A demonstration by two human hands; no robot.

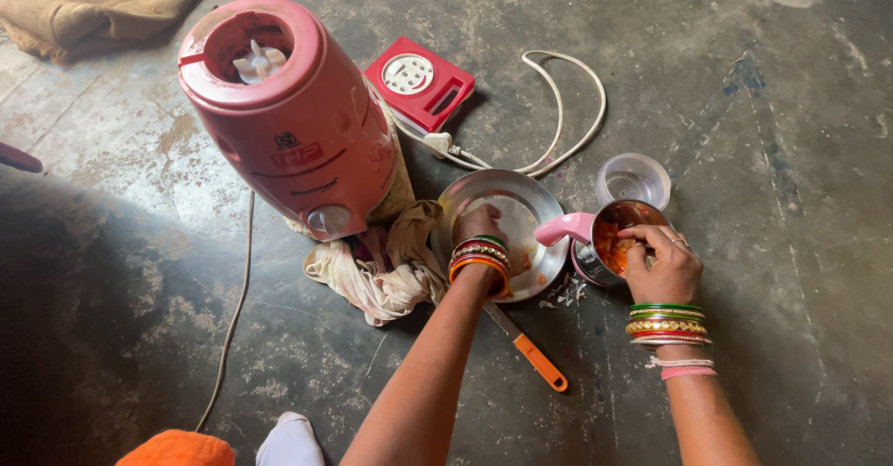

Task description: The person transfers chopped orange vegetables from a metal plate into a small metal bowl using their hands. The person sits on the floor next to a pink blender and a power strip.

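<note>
Head view looked down on a dark, worn concrete floor (744, 150), stained and patchy, with a piece of brown sacking (93, 1) lying far beyond the left hand. The right hand (662, 263) rested on the rim of a small steel grinder jar (609, 243), fingers curled and dipped into it; whether they gripped anything inside could not be told. The jar had a pink handle pointing toward the left hand and held an orange-red mash. The left hand (479, 224) lay palm-down on a round steel plate (535, 201) just left of the jar, fingers bent, nothing clearly held. A clear plastic lid (633, 179) sat just beyond the right hand. An orange-handled knife (535, 352) lay under the left forearm. Beyond the left hand stood a pink mixer base (298, 122) on a crumpled cloth (381, 266), with a red socket box (419, 82) and white cord (558, 113) nearby.
</note>
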